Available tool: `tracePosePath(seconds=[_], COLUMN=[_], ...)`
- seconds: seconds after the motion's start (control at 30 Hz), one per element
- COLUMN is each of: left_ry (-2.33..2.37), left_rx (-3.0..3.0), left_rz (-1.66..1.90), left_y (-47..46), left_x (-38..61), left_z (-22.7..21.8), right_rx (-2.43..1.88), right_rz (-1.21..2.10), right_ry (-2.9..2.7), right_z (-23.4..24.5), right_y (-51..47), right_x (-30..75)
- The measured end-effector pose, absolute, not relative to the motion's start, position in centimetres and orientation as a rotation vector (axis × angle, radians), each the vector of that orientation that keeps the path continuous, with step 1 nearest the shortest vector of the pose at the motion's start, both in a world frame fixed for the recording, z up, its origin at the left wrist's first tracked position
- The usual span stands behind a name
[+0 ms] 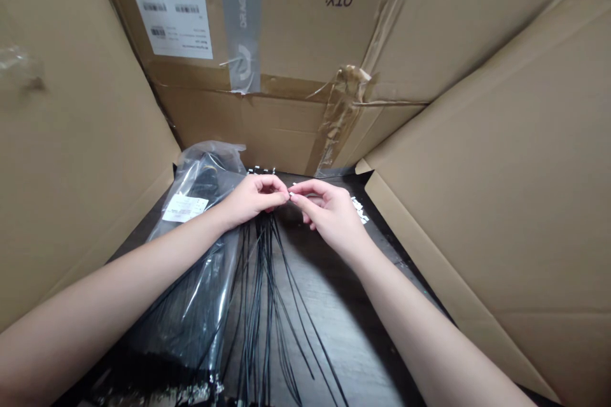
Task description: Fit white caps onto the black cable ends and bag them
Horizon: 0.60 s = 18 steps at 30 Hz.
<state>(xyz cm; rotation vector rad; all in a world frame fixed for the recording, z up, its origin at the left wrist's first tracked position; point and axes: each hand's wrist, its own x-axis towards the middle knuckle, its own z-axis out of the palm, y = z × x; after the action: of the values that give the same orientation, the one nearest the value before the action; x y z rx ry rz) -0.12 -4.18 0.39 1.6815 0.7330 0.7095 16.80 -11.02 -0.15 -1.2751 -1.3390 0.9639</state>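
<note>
My left hand (251, 199) and right hand (329, 216) meet over the counter (334, 311), their fingers (275, 183) pinched narrow on a small white wire end (290, 194), lifting it so the thin black wires (260, 292) hang free beside the plastic bag (191, 305).

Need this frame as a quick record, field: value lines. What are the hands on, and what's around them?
left hand: fingertips pinch a small white piece
right hand: fingertips meet the left's at the same piece
below hands: thin black cable ties hang down, seemingly from the piece
beside: clear plastic bag holding black ties, with a white label
rest: cardboard box flaps around, dark wood-grain surface, loose white-and-black bits
</note>
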Motion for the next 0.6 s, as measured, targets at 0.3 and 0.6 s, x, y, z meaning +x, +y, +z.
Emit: tracePosePath(seconds=[0.3,0.6], left_ry=[0.755,0.747], left_rx=[1.633,1.627], left_rz=[0.704,0.718], left_y=[-4.26,-4.22], left_x=[-0.15,-0.03], left_z=[0.62,0.59], right_rx=[-1.291,-1.29], right_rz=[0.955,0.974], right_ry=[-1.308,-1.249], right_z=[-0.17,-0.18], right_y=[-10.97,-10.99], right_x=[16.76,16.67])
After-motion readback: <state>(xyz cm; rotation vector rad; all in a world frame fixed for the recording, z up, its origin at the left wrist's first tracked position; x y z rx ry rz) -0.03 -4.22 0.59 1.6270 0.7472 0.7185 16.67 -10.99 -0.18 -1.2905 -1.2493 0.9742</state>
